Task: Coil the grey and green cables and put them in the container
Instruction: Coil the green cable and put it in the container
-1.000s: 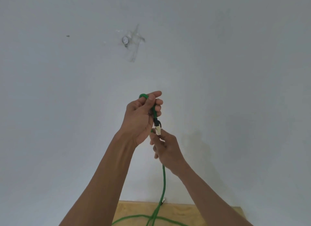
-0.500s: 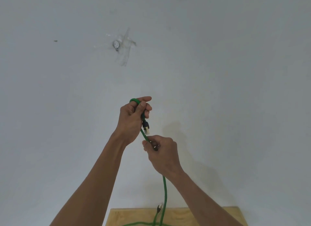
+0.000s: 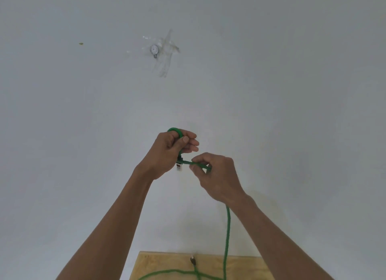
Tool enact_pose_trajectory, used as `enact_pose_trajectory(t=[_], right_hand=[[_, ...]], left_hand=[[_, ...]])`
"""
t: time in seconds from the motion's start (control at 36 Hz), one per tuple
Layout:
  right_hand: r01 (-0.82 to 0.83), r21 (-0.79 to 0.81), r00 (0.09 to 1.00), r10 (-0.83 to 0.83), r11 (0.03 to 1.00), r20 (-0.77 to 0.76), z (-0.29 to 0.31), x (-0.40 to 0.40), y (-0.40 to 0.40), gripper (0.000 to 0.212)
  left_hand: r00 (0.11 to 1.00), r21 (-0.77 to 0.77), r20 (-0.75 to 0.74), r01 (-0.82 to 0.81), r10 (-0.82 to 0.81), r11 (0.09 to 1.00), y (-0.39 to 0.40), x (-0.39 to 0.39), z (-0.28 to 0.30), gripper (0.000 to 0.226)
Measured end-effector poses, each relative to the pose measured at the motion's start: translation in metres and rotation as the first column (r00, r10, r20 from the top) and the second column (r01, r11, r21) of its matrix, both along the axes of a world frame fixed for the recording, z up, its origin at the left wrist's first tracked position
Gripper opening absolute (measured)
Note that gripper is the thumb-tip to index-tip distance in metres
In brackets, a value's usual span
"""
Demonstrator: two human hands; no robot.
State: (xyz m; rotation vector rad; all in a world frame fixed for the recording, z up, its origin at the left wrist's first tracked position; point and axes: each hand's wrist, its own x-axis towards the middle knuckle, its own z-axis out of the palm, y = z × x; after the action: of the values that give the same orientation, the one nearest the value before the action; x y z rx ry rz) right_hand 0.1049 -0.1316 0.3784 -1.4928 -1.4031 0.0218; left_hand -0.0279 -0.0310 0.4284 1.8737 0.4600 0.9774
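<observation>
Green cable [image 3: 227, 233] — small loop, hanging

Cable [image 3: 228, 227] hangs from right hand [image 3: 217, 175] onto board [image 3: 167, 263]

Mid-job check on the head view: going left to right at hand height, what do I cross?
Left hand gripping a small loop of the green cable → the cable's plug hanging just below that hand → short green stretch bridging the hands → right hand pinching the cable, which then drops to the wooden board.
</observation>
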Motion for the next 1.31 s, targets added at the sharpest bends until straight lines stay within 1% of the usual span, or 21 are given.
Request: enact_pose_trajectory(t=[0.11,0.19,0.25,0.31,0.33,0.39,0.47,0.58,0.67,0.72,0.78,0.81,0.83,0.89,0.92,1.0,1.06,1.14,1.22,1.28,1.31], right_hand=[[-0.197,-0.056,0.975,0.202,0.979,0.089,0.026,0.021,-0.003,0.014],[-0.259,-0.075,0.963,0.264,0.963,0.064,0.042,0.033,-0.003,0.013],[-0.28,-0.04,0.959,0.281,0.959,0.032,0.051,0.038,-0.001,0.013],[-0.318,-0.012,0.948,0.318,0.948,0.0,0.058,0.042,0.001,0.016],[-0.345,0.003,0.938,0.345,0.939,-0.025,0.06,0.044,0.002,0.018],[-0.399,0.044,0.912,0.402,0.916,-0.084,0.062,0.049,0.004,0.024],[-0.447,0.093,0.871,0.457,0.889,-0.178,0.061,0.054,0.004,0.025],[-0.472,0.135,0.781,0.484,0.871,-0.395,0.045,0.056,0.004,0.014],[-0.457,0.118,0.771,0.459,0.882,-0.442,0.024,0.056,0.004,0.01],[-0.509,0.111,0.716,0.491,0.854,-0.496,0.011,0.052,0.0,0.011],[-0.555,0.133,0.645,0.526,0.821,-0.554,0.0,0.044,-0.005,0.017],[-0.547,0.133,0.642,0.516,0.826,-0.567,-0.005,0.04,-0.007,0.019],[-0.517,0.113,0.675,0.485,0.848,-0.556,-0.011,0.037,-0.007,0.015],[-0.435,0.061,0.747,0.398,0.899,-0.532,-0.023,0.033,-0.006,0.029],[-0.408,0.037,0.759,0.361,0.912,-0.542,-0.027,0.03,-0.006,0.032],[-0.379,0.011,0.755,0.316,0.925,-0.574,-0.036,0.024,-0.008,0.021],[-0.358,0.026,0.744,0.301,0.933,-0.597,-0.039,0.019,-0.009,0.016],[-0.314,0.055,0.697,0.269,0.948,-0.665,-0.042,0.01,-0.008,0.015],[-0.328,0.063,0.627,0.267,0.943,-0.732,-0.045,-0.001,-0.011,0.015],[-0.301,0.063,0.618,0.245,0.952,-0.747,-0.049,-0.007,-0.012,0.015],[-0.264,0.056,0.633,0.217,0.963,-0.743,-0.05,-0.009,-0.012,0.014]], left_hand=[[0.976,0.062,-0.214,-0.037,0.05,0.997,-0.004,-0.005,-0.006,0.024],[0.963,-0.068,-0.266,0.033,-0.05,0.997,-0.015,-0.007,-0.007,0.046],[0.937,-0.112,-0.335,0.064,-0.098,0.992,-0.024,-0.004,-0.008,0.063],[0.923,-0.19,-0.344,0.113,-0.174,0.975,-0.033,0.0,-0.01,0.071],[0.925,-0.265,-0.305,0.146,-0.226,0.953,-0.037,0.002,-0.011,0.069],[0.934,-0.423,-0.16,0.228,-0.32,0.877,-0.043,0.004,-0.012,0.061],[0.913,-0.522,0.033,0.362,-0.407,0.772,-0.047,0.006,-0.015,0.05],[0.834,-0.506,0.17,0.53,-0.524,0.68,-0.05,0.011,-0.021,0.033],[0.76,-0.443,0.235,0.639,-0.606,0.629,-0.054,0.018,-0.022,0.024],[0.725,-0.397,0.294,0.686,-0.624,0.61,-0.056,0.024,-0.021,0.022],[0.723,-0.369,0.344,0.691,-0.599,0.621,-0.054,0.031,-0.019,0.021],[0.729,-0.369,0.369,0.684,-0.576,0.629,-0.05,0.033,-0.018,0.02],[0.736,-0.372,0.393,0.675,-0.551,0.637,-0.046,0.035,-0.017,0.019],[0.766,-0.374,0.414,0.636,-0.492,0.675,-0.037,0.036,-0.015,0.017],[0.788,-0.374,0.412,0.603,-0.456,0.705,-0.033,0.036,-0.014,0.016],[0.839,-0.374,0.431,0.501,-0.332,0.781,-0.021,0.037,-0.008,0.015],[0.85,-0.372,0.448,0.459,-0.278,0.807,-0.015,0.039,-0.004,0.015],[0.861,-0.351,0.445,0.419,-0.245,0.838,-0.009,0.04,-0.001,0.013],[0.869,-0.329,0.453,0.373,-0.201,0.867,-0.001,0.039,-0.001,0.016],[0.864,-0.329,0.465,0.37,-0.192,0.869,0.004,0.038,-0.001,0.015],[0.869,-0.325,0.454,0.368,-0.198,0.871,0.005,0.036,-0.001,0.015]])
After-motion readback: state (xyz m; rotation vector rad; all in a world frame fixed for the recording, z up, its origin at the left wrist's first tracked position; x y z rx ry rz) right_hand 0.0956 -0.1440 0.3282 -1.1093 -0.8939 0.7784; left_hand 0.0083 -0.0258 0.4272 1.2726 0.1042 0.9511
